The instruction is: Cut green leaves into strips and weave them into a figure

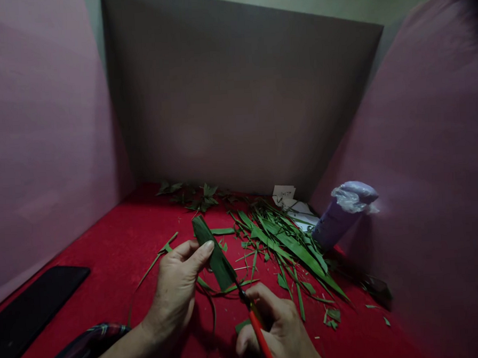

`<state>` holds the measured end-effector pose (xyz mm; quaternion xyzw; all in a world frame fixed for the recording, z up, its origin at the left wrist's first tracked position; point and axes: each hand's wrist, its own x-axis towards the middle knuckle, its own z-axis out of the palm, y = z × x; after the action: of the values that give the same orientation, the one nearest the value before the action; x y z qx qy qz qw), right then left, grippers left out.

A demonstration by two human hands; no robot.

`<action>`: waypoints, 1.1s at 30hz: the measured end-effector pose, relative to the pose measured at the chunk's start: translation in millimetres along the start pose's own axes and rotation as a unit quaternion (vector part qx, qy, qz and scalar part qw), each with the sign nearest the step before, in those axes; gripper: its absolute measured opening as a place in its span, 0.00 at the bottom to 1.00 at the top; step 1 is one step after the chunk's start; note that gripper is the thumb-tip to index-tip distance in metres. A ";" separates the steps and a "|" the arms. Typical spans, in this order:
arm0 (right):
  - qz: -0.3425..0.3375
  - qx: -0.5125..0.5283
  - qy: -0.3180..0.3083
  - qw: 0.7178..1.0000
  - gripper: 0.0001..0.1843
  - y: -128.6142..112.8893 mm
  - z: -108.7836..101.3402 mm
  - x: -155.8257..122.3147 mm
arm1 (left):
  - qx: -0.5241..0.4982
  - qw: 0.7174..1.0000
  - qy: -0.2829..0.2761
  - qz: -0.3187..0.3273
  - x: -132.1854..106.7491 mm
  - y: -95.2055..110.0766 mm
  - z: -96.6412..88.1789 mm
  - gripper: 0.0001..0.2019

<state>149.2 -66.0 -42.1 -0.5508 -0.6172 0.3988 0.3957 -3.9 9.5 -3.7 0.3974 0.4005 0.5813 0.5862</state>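
1. Red surface (117, 239); underneath;
2. Leaf pile (297, 249); blocks the way from right hand (284, 318) to container (337, 222);
3. Black slab (35, 312); far left, well apart;
4. Container; purple, right of the pile;
5. Left hand (172, 286), thumb and fingers clamped on the leaf (223, 268); right hand, fingers closed round scissors (260, 335);
6. Scissors; tip at the leaf's lower end;
7. Leaf; raised between the hands.

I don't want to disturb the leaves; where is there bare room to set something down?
The widest bare patch of the red surface is at left, between the black slab and the thin leaf strip. Crowded: right of centre, where green leaves pile up beside the purple container.
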 end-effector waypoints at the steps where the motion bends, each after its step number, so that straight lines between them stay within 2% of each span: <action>1: 0.000 -0.017 0.006 1.000 0.11 -0.5 -0.4 -0.1 | 0.004 1.000 0.000 0.000 -0.1 0.0 -0.2 0.09; 10: -0.017 -0.029 0.013 0.999 0.13 -1.9 0.3 1.2 | 0.039 0.999 -0.010 -0.003 0.5 -3.9 -2.6 0.10; 17: -0.026 0.037 0.004 0.999 0.07 4.1 3.6 0.7 | 0.037 0.999 -0.009 -0.012 -1.1 -4.3 0.5 0.11; 26: -0.008 0.011 -0.010 1.000 0.17 -7.1 1.4 1.3 | 0.033 0.999 -0.015 -0.018 -3.0 -6.7 -1.1 0.10; 33: -0.015 0.007 0.002 1.000 0.13 -5.1 0.9 2.4 | 0.011 0.999 -0.022 -0.033 -4.8 -10.9 1.9 0.09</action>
<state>146.3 -64.1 -37.7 -0.5393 -0.6218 0.3963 0.4068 1.8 4.6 -13.2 0.4032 0.4066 0.5484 0.6094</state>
